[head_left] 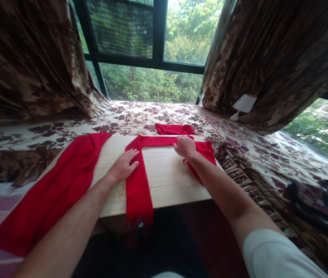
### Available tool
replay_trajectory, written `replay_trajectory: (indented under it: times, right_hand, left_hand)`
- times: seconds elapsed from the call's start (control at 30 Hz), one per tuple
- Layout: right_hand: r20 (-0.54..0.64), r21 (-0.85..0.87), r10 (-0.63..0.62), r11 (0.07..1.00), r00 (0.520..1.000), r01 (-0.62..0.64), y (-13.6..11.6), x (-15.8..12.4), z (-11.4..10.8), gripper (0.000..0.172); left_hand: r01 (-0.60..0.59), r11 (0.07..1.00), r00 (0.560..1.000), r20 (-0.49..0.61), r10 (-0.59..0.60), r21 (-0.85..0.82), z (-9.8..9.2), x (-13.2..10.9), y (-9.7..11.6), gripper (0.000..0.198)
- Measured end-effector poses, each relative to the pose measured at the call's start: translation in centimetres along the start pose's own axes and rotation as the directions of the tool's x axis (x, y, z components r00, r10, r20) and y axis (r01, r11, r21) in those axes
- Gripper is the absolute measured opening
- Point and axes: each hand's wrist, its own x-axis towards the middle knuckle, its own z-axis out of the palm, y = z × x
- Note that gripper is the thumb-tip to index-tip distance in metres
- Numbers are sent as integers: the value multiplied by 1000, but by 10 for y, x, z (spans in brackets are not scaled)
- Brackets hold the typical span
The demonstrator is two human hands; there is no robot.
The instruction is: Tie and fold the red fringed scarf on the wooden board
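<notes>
A red scarf [138,185] with a fringed end lies bent at a corner on the pale wooden table [164,175]. Its fringe hangs over the near edge, and its other arm runs right along the table's far side. Flat on the scarf near the bend rests my left hand [124,164], fingers stretched out. My right hand [185,146] is closed over the scarf's right part, fingers curled down on the cloth. Beside and partly behind my right forearm is a bunched red cloth [207,152]; I cannot tell whether it belongs to the same scarf.
Another large red cloth [56,189] drapes over the table's left end toward the tiled floor. A small folded red cloth [174,129] lies on the floral window seat [135,114] beyond. A white lamp [244,103] and a dark bag [317,204] are at the right.
</notes>
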Motion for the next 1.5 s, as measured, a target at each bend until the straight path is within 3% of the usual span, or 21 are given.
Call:
replay_trajectory:
  times: [0.1,0.2,0.3,0.43,0.47,0.53,0.6,0.63,0.73,0.8,0.87,0.93,1.03,1.1,1.33,1.5]
  right_hand:
    - [40,-95,170,982,985,-165,44,19,-2,54]
    - [173,-129,230,969,958,-210,78,26,1,65]
    - [322,-142,265,963,909,-231,97,26,4,55]
    - [381,-242,344,933,858,-266,99,27,0,47]
    - [372,-262,352,927,859,-267,95,27,-2,48]
    - [308,-245,277,948,910,-206,81,27,-3,50]
    - [204,-133,59,991,977,-32,60,25,0,51]
    - [155,-48,-78,995,985,86,47,23,3,51]
    - [62,156,-334,934,941,321,2,16,16,45]
    - [36,228,-416,889,909,398,-28,11,25,43]
    - [-14,287,-466,846,885,450,-57,8,32,38]
    - [-25,356,-430,839,902,410,-82,7,38,31]
    - [54,538,-226,827,973,162,-113,11,46,26]
    - [136,637,-113,771,984,0,-129,16,51,22]
    - [428,752,3,553,904,-358,-157,26,50,22]
    - [455,801,-113,486,883,-350,-158,23,46,25]
  left_hand:
    - [6,1000,1000,23,-6,7,0,1,0,58]
    - [6,1000,999,40,-6,23,-1,1,1,58]
    - [-3,999,999,54,1,38,0,0,0,58]
    - [-7,999,997,76,3,43,1,-1,-1,58]
    - [-6,999,997,74,2,43,1,-1,0,58]
    - [12,999,999,38,-13,49,0,-1,2,59]
    - [68,995,996,-60,-63,75,-1,-1,4,59]
    - [117,989,986,-127,-104,96,-1,-1,5,59]
    - [319,933,917,-304,-259,168,-3,-1,6,55]
    - [419,882,881,-333,-336,217,-4,0,5,46]
    - [453,855,874,-315,-369,255,-5,0,4,39]
    - [448,852,882,-290,-372,271,-6,0,4,35]
    - [434,858,892,-262,-368,274,-7,0,6,28]
    - [429,860,897,-244,-370,275,-8,1,8,27]
    - [435,858,897,-215,-386,272,-9,1,9,35]
    - [422,888,895,-238,-376,185,-7,2,6,40]
